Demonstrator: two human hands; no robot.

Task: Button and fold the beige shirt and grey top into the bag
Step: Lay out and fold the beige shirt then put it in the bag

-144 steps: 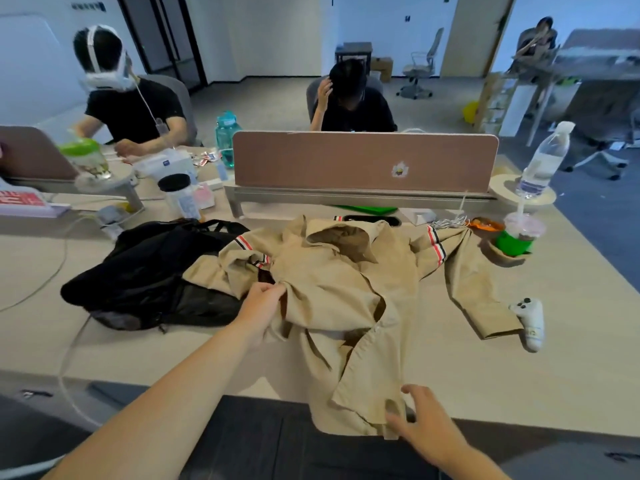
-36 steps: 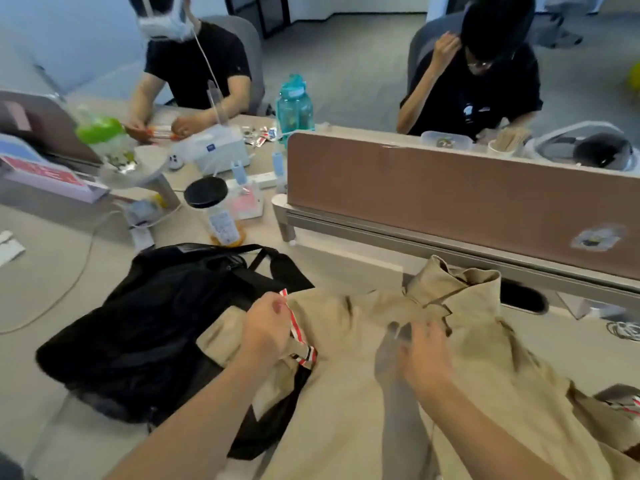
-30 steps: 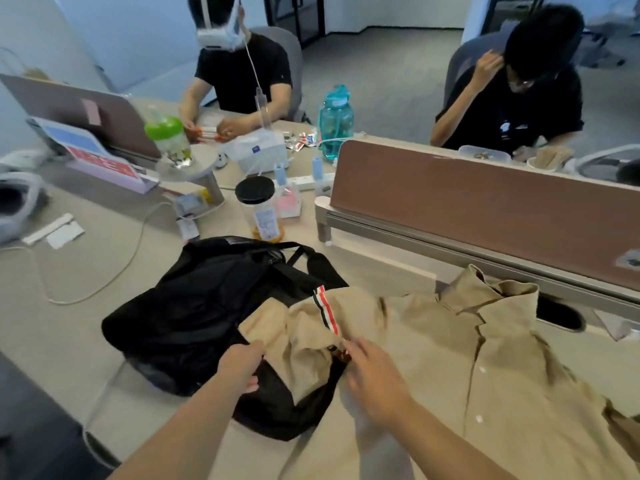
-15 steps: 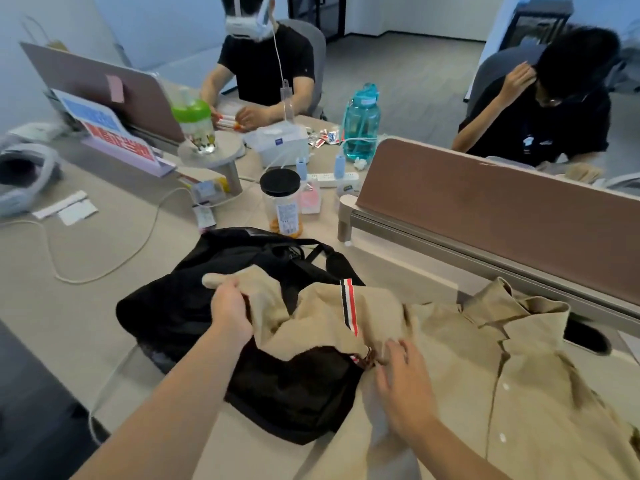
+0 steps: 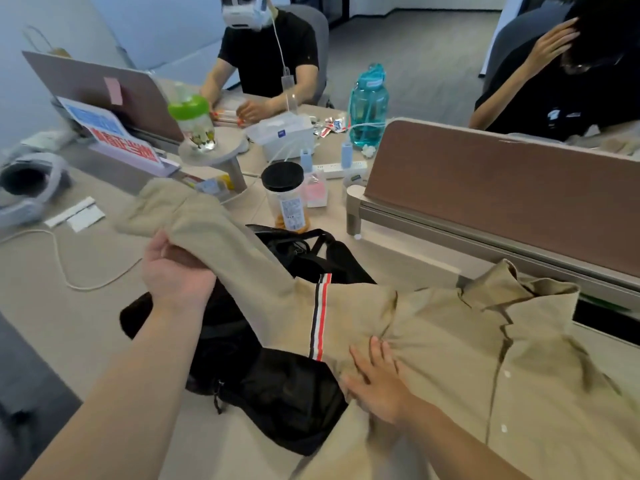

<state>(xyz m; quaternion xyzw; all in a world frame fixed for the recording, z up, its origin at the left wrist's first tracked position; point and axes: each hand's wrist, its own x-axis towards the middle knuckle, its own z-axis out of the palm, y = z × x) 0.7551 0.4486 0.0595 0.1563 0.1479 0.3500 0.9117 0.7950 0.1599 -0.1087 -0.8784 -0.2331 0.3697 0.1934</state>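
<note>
Shirt (image 5: pixel 450 341): lay front-up on the table (image 5: pixel 398 258), placket seemingly closed
Left hand (image 5: pixel 173 268): gripped the sleeve (image 5: pixel 221 233), raised over the bag (image 5: pixel 287 403)
Right hand (image 5: pixel 377 379): flat, fingers spread, pressing the shirt
Left to do: folding, bagging; grey top not made out

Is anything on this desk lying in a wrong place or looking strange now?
The beige shirt is not flat: its striped sleeve stretches over the black bag, held up by the left hand, while the right hand presses flat near the shoulder. Nothing looks spilled or damaged.
</note>
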